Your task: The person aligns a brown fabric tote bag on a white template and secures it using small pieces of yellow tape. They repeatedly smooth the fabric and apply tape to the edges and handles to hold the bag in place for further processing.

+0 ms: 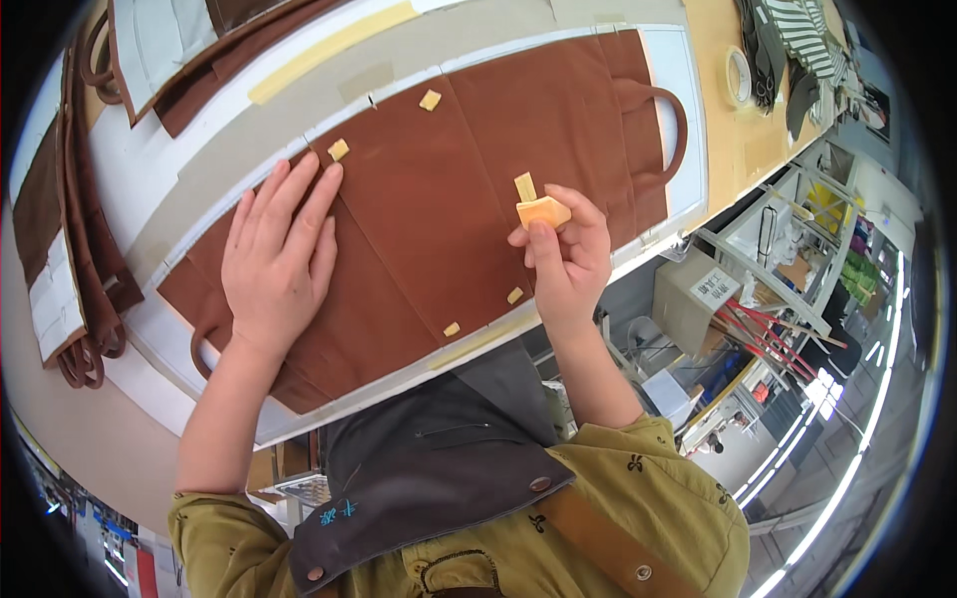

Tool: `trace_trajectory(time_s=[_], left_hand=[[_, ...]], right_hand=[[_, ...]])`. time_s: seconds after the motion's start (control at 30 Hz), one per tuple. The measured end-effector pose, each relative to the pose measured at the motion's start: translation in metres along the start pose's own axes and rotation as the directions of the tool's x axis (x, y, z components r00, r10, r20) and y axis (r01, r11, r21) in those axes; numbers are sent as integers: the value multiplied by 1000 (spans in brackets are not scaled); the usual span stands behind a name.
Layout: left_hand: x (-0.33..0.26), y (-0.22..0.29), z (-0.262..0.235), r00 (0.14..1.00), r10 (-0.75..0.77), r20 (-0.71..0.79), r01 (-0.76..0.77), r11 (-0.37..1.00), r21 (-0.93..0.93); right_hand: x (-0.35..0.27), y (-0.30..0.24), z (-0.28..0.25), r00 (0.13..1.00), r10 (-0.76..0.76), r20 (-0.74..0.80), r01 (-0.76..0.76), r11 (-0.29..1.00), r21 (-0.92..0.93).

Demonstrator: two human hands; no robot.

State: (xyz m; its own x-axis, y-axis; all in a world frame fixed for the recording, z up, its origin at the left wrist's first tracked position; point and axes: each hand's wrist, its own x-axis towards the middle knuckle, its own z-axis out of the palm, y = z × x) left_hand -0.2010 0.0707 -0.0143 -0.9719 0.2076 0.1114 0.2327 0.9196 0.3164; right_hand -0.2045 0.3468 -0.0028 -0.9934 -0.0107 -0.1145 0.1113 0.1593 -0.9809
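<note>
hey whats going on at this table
A person is working on a brown fabric piece spread flat on a white board. The left hand lies flat on the fabric, fingers spread, pressing it down. The right hand pinches a small orange block at its fingertips, just above the fabric beside a tan tab. Several more small tan tabs dot the fabric. More brown pieces are stacked at the left, and a tape roll sits at the far end of the table.

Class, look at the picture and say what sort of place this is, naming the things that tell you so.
Probably a sewing or bag-making workshop. A brown fabric piece with handles lies flat on a worktable, more brown pieces are stacked at the left, and a roll of tape sits nearby. The right hand holds a small orange marker.
</note>
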Motion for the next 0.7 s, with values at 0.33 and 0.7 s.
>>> trace_trajectory(time_s=[0.33,0.7], left_hand=[[-1,3,3,996,29,-83,-25,998,49],[-82,79,-11,998,-47,-51,46,999,-21]], right_hand=[[-6,22,-25,984,-56,172,68,996,-63],[0,27,-23,976,-128,177,131,991,-7]])
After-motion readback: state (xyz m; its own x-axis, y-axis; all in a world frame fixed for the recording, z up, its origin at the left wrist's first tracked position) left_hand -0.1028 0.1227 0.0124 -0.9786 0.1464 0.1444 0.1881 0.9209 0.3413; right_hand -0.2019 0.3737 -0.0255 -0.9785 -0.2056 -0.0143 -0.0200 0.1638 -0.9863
